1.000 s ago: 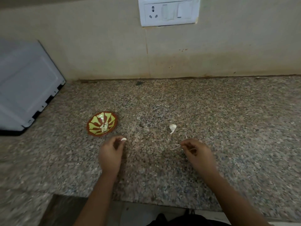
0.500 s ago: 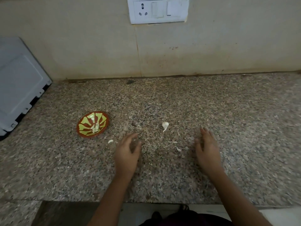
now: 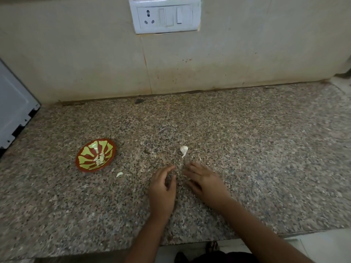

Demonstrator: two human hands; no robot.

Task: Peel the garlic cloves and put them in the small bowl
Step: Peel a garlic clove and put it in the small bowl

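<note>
A small red bowl (image 3: 83,164) with a green pattern sits on the granite counter at the left, with peeled garlic cloves (image 3: 99,159) inside. One peeled clove (image 3: 119,174) lies on the counter just right of the bowl. An unpeeled garlic clove (image 3: 183,149) with a papery tail lies further right. My left hand (image 3: 162,188) and my right hand (image 3: 204,180) rest flat on the counter just below that clove, fingers straight, close together and holding nothing. Bits of peel between the hands are mostly hidden.
A white appliance (image 3: 13,109) stands at the far left on the granite counter (image 3: 266,158). A switch and socket plate (image 3: 165,16) is on the wall behind. The counter's front edge runs just below my forearms.
My left hand let go of the peeled clove, which now lies beside the bowl. Both hands opened and moved together toward the middle, over the peel scraps.
</note>
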